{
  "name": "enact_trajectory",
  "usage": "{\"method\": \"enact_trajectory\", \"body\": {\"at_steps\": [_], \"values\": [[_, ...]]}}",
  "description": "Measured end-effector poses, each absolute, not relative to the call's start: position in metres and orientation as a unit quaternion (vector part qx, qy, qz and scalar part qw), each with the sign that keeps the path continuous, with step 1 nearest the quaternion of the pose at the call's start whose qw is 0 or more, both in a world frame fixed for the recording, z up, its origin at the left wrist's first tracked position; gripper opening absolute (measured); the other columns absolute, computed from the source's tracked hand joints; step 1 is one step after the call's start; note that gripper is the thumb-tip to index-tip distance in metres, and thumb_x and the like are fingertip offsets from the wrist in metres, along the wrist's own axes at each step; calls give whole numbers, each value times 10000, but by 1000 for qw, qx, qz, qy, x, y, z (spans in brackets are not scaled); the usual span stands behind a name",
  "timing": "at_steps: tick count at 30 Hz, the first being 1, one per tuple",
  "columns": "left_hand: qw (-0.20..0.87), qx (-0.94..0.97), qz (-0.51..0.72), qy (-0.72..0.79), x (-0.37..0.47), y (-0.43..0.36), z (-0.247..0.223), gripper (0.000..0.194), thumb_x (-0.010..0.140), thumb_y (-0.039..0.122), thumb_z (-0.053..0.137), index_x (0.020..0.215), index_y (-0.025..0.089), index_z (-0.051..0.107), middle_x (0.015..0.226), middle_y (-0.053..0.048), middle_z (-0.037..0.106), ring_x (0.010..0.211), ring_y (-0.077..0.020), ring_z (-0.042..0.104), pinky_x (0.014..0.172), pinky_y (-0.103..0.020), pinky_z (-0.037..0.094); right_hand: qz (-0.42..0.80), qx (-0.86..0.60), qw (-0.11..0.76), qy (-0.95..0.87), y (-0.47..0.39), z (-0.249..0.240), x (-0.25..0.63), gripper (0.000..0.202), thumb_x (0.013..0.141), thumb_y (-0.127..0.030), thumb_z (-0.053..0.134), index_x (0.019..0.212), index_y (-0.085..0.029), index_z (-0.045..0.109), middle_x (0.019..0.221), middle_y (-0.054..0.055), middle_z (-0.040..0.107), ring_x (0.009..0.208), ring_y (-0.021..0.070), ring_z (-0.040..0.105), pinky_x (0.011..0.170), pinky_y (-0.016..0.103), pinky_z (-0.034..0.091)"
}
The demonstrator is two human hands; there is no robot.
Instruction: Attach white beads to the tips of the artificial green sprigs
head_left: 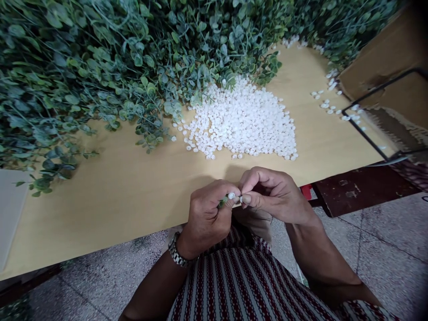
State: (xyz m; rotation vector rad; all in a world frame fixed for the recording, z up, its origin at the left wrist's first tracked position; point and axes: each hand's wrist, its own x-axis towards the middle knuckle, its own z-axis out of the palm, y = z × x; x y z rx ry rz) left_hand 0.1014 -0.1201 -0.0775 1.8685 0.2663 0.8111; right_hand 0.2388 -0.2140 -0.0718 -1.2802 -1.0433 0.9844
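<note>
My left hand [211,213], with a metal-banded watch on its wrist, is closed around a small green piece, of which only a bit shows between the fingers. A small white piece [231,195] sits at the thumb and forefinger there. Thumb and forefinger of my right hand [272,194] pinch another tiny white piece [241,199], right against the left fingertips. Both hands meet over the table's near edge. Just beyond them lies a heap of small round white pieces [247,120].
Artificial leafy greenery [133,53] is piled along the back of the tan table [117,187]. At the right stand a torn cardboard box [384,58] and a black wire frame [366,132], with loose white pieces beside them. A pale panel [11,209] lies at the left.
</note>
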Motion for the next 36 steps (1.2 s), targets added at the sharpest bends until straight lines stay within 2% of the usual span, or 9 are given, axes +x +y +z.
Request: {"method": "enact_trajectory", "body": {"at_steps": [12,17,24,27,32,36], "values": [[495,798,318,128,104,-120,-75,155,806,74,522,694,157,590,597,15,563,533,-85,491,519,-209,392,429,-547,553,-459,-214,-70,241,120,792,-229,638,731,-159,562,633,-22,558,555,81,528,515,222,462],[524,780,306,153,104,-121,-75,159,812,95,527,689,156,607,580,17,559,528,-82,479,503,-202,385,413,-564,546,-461,-215,-71,239,114,801,-220,625,746,-165,542,630,-30,534,560,84,520,515,223,441],[666,673,262,183,106,-123,-70,76,799,139,567,757,148,630,593,9,598,508,-77,503,486,-184,413,377,-533,640,-405,-219,-79,233,118,787,-249,654,764,-175,565,640,-28,552,549,83,529,522,220,438],[662,674,265,195,106,-125,-67,40,774,139,583,773,146,622,610,6,599,512,-78,492,481,-185,401,363,-525,658,-400,-221,-81,232,77,810,-237,627,783,-179,586,652,-24,550,558,81,528,526,215,431],[629,699,275,201,106,-125,-67,86,750,82,558,770,148,609,602,23,570,506,-67,456,476,-177,377,355,-534,653,-403,-223,-79,229,71,803,-247,635,817,-181,613,673,-16,542,595,92,527,537,223,413],[650,685,253,211,105,-125,-67,57,781,123,577,732,143,599,600,18,571,519,-70,482,498,-178,396,361,-540,659,-379,-222,-77,226,69,784,-232,655,785,-178,613,672,-18,542,592,88,520,538,222,409]]}}
